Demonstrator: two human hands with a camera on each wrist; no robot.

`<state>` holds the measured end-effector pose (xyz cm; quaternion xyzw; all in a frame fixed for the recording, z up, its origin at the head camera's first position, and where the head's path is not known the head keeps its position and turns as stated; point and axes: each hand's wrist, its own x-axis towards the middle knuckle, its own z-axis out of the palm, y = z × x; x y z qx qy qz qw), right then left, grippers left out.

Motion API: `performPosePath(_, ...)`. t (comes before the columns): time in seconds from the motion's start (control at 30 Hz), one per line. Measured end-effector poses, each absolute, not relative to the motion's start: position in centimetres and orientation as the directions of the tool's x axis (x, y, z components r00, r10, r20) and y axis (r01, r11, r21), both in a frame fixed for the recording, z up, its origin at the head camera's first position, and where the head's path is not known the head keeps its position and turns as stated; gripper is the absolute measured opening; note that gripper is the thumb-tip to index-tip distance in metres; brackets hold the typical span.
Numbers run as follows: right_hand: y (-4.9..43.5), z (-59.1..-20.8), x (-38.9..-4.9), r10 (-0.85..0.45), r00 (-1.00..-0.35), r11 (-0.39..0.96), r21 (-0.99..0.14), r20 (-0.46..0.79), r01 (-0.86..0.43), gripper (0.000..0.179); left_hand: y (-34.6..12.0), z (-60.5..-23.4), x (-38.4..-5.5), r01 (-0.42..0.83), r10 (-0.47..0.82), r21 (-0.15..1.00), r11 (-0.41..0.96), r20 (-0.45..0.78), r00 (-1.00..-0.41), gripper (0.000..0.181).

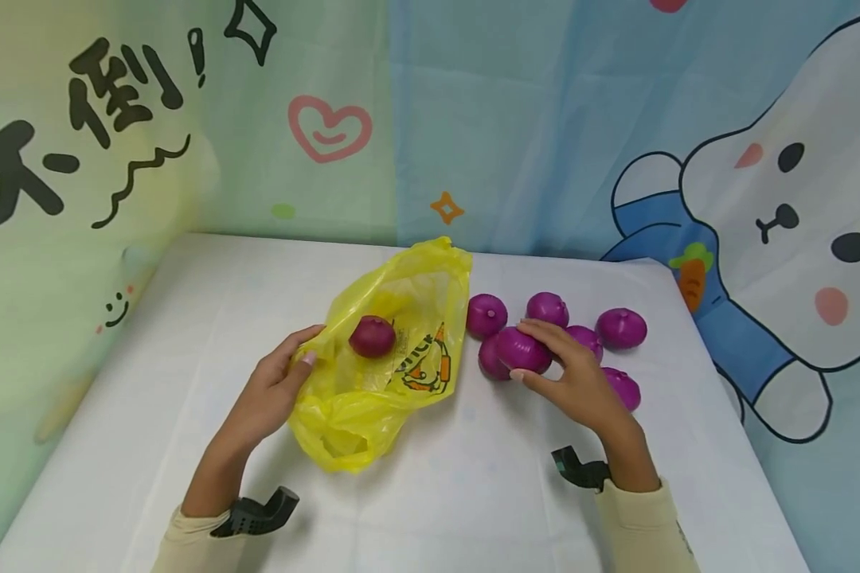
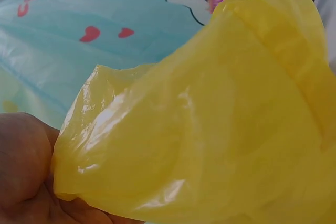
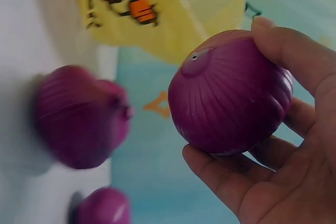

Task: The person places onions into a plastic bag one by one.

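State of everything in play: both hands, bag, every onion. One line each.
Left hand: gripping the bag's edge.
Right hand: thumb and fingers around one onion.
Yellow bag: crumpled, held at one edge.
Bagged onion: whole, in the bag.
Held onion: whole, in the right hand.
Six other onions: loose on the table, most bunched together.

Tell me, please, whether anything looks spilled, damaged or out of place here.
Nothing stands out: the yellow bag is crumpled but shows no visible tear, and the purple onions look whole, with none spilled off the table.
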<state>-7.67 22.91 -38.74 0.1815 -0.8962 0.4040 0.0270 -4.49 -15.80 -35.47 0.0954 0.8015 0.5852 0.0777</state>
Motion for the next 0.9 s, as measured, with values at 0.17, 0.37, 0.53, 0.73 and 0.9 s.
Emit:
performPosePath(0.17, 21.5, -36.6, -8.9, -0.327, -0.924, 0.567, -0.741, 0.200, -0.361, 0.063, -15.7, -35.4, -4.4, 0.040, 0.234, 0.959, 0.279, -0.027, -0.972, 0.035)
performPosePath(0.37, 19.9, -34.8, -9.7, -0.398, -0.889, 0.367, -0.850, 0.225, -0.379, 0.062, -15.4, -35.5, -4.2, 0.040, 0.234, 0.959, 0.281, -0.028, -0.972, 0.036)
performPosePath(0.53, 18.2, -33.3, -10.8, -0.460, -0.864, 0.308, -0.876, 0.204, -0.371, 0.059, -15.8, -36.8, -4.5, 0.044, 0.210, 0.963, 0.265, -0.013, -0.978, 0.036)
performPosePath(0.73, 16.1, -32.9, -12.6, -0.541, -0.837, 0.227, -0.943, 0.087, -0.245, 0.054, -16.4, -38.2, -4.5, 0.057, 0.194, 0.956, 0.289, 0.000, -0.981, 0.037)
performPosePath(0.9, 14.5, -33.2, -13.6, -0.560, -0.828, 0.289, -0.938, -0.002, -0.193, 0.054, -16.2, -37.3, -4.1, 0.059, 0.196, 0.960, 0.274, 0.004, -0.980, 0.037)
